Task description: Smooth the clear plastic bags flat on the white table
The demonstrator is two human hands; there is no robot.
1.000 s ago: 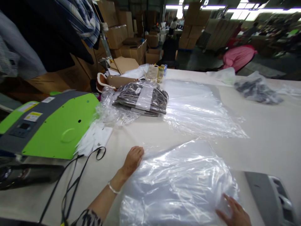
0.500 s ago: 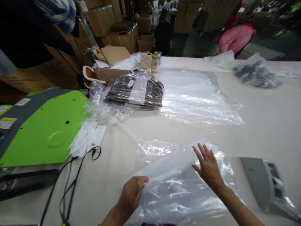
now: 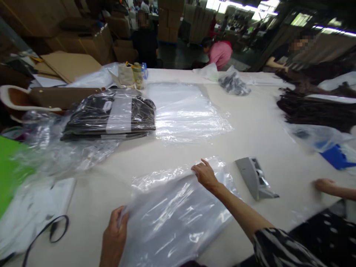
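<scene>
A large clear plastic bag [image 3: 169, 218] lies on the white table in front of me. My left hand [image 3: 114, 231] pinches its left edge between thumb and fingers. At the bag's upper edge, my right hand [image 3: 205, 174] grips the film with thumb and fingers, one finger raised. Above it, a stack of flat clear bags [image 3: 186, 111] lies beside dark packed garments in plastic [image 3: 119, 115]. The grey tape dispenser [image 3: 255, 178] sits right of my right hand.
Crumpled plastic [image 3: 91, 155] and white sheets [image 3: 36, 211] lie left, near a black strap [image 3: 52, 222]. Right are dark garments [image 3: 314, 109], a blue object [image 3: 335, 155] and another person's hand [image 3: 325, 184]. A bagged dark item [image 3: 233, 83] lies at the far edge.
The view has swung right. My right hand has gone from spread fingers over the plastic to gripping its upper edge. My left hand still holds the left edge, and the bag lies less slanted.
</scene>
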